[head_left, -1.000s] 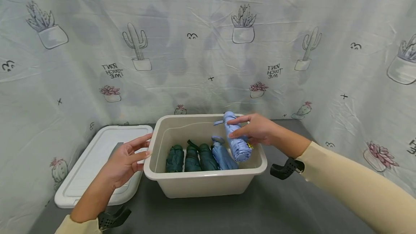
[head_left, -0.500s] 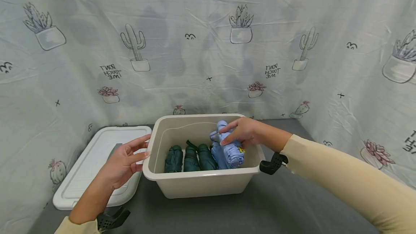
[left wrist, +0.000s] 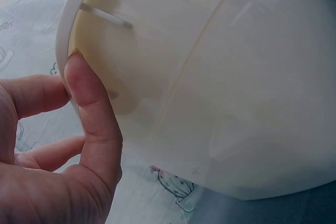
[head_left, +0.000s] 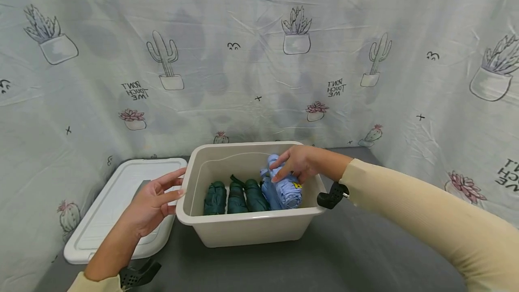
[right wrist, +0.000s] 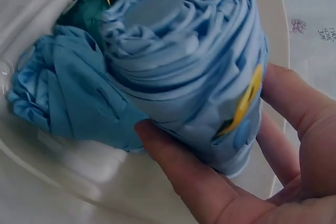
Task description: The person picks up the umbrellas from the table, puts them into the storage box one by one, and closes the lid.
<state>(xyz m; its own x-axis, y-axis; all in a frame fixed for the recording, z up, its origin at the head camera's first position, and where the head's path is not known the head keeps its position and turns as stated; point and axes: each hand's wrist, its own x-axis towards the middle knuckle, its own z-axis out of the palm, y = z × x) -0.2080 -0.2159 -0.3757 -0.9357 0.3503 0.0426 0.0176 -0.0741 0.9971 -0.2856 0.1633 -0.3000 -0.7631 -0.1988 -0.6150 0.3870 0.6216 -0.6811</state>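
Light-blue umbrella [head_left: 285,187], folded, inside the bin [head_left: 243,229] at its right end, tilted, top end up toward the far wall. Right hand [head_left: 295,164] grips it: fingers curled over the upper part, thumb underneath in the right wrist view [right wrist: 199,182]. Yellow tag visible on its side [right wrist: 242,103].

Second light-blue umbrella [head_left: 269,193] lies just left of it, touching. Left of that, three dark green umbrellas [head_left: 236,196] side by side on the bin floor, packed close, all pointing front to back.

Bin is beige plastic, sits on the grey bench [head_left: 324,260] near its back edge, roughly centred.

Left hand [head_left: 154,199] at the bin's left rim, fingers relaxed and mostly straight, holding nothing. Left wrist view shows the thumb [left wrist: 92,108] against the rim's outer edge; whether the other fingers touch the bin cannot be told.

White lid [head_left: 113,206] flat on the bench left of the bin, just beside it, partly under the left hand.

Cloth with cactus print [head_left: 259,57] hangs behind and along both sides of the bench.
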